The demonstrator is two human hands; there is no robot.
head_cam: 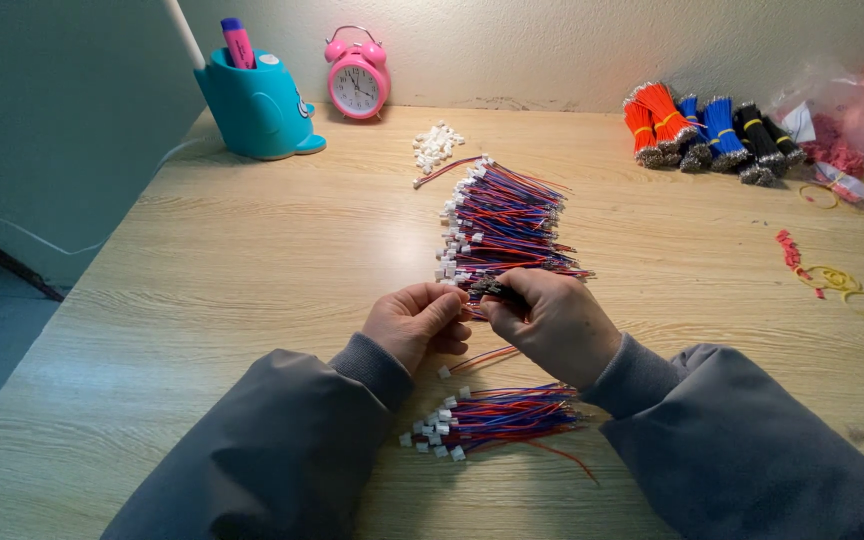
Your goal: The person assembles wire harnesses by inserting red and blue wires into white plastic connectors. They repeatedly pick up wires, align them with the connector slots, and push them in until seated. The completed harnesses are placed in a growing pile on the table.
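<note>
A small bunch of red, blue and black wire leads (497,291) was pinched between both hands above the middle of the wooden table (252,260). The right hand (552,322) was curled closed around the bunch, thumb and fingertips gripping it; the left hand (414,320) was closed too, fingertips meeting the same bunch at its white-connector end, though what exactly they pinched was hidden. Just beyond the hands lay a long pile of finished leads with white connectors (502,225); a smaller pile (492,415) lay just below the wrists. Loose white connector housings (436,143) sat farther back, near a pink alarm clock (357,75) and a teal pen holder (257,105). Banded bundles of orange, blue and black wire (712,130) and yellow rubber bands (847,285) lay to the right. The step appeared to be seating a lead in its connector; the next move would call for steady alignment of the tiny parts
</note>
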